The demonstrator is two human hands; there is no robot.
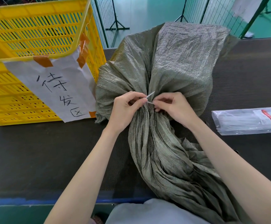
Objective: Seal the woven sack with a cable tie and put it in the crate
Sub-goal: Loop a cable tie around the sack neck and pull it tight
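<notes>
Grey-green woven plastic sack (171, 62) lying on dark mesh table (34, 151), neck gathered at mid-length, loose mouth trailing toward table's near edge. Thin translucent white cable tie (150, 95) at bunched neck. Left hand (125, 109) pinching tie's upper end between thumb and forefinger. Right hand (174, 105) pinching other end, fingers curled against neck. Yellow slotted plastic crate (26, 38) with handwritten paper label (55, 88) just left of sack. Clear plastic packet of ties (251, 120) well right of sack.

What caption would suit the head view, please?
Both hands fasten a cable tie around a sack.
</notes>
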